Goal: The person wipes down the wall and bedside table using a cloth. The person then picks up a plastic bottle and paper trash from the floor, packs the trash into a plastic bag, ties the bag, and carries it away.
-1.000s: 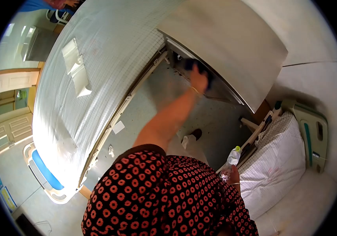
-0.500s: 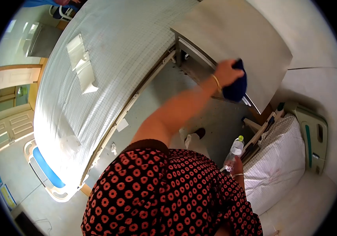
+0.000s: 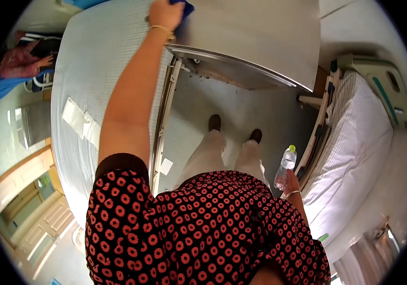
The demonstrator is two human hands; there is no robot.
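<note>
My left hand [image 3: 166,16] is stretched far forward, fingers closed on a dark blue cloth [image 3: 184,10]. The cloth lies at the left edge of a grey metal cabinet top [image 3: 260,31], beside the bed. Part of the cloth is hidden behind the hand. Low on the right, my right hand [image 3: 293,184] grips a clear plastic bottle [image 3: 287,161] with a yellow-green cap. The bottle is held upright near my side.
A bed with a checked, plastic-covered mattress [image 3: 82,61] runs along the left, with white strips [image 3: 81,122] on it. Another bed with a white sheet [image 3: 355,137] stands at right. A seated person [image 3: 23,61] is at far left. A white scrap [image 3: 166,166] lies on the floor.
My left hand has moved with the cloth from the cabinet's front right edge to its left side. The view has turned, and both my feet now show. The bottle stays in my right hand.
</note>
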